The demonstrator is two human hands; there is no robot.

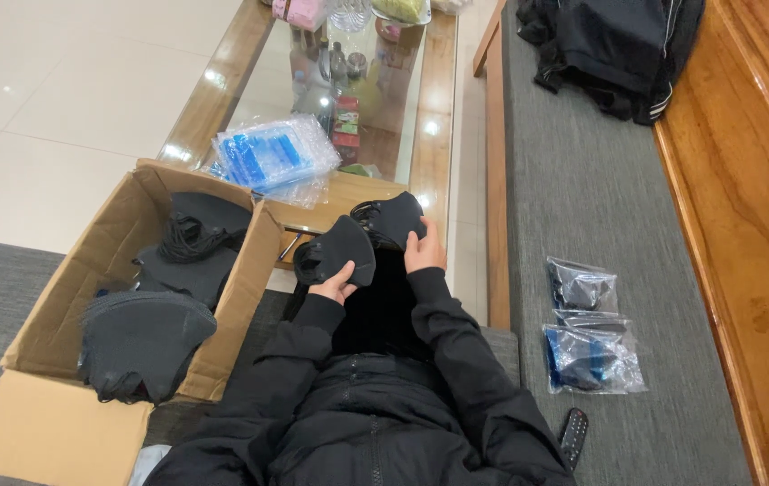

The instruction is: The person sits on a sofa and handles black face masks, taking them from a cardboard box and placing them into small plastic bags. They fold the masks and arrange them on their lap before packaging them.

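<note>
Hands at lap level, each grasping a black face mask. Left hand (335, 286) closes on one folded mask (337, 250) from below, fingers curled over its lower edge. Right hand (424, 250) pinches a second mask (391, 219) by its side, thumb toward the viewer, so both cupped fronts face up and can be looked over together. Ear loops seem to hang between the two masks, though dark on dark makes this hard to confirm. Cardboard box (47, 306), flaps open, stands just beside the person's left knee, within reach, and holds stacks of loose black masks (143, 340). Clear empty bags with blue print (267, 160) lie piled on the corner of the glass-topped coffee table (222, 72) ahead. Filled bags (593, 355) rest on the grey cushioned bench (582, 198) to the right, apart from the box; a remote control (573, 434) lies near them and a dark jacket (614, 49) farther along.
</note>
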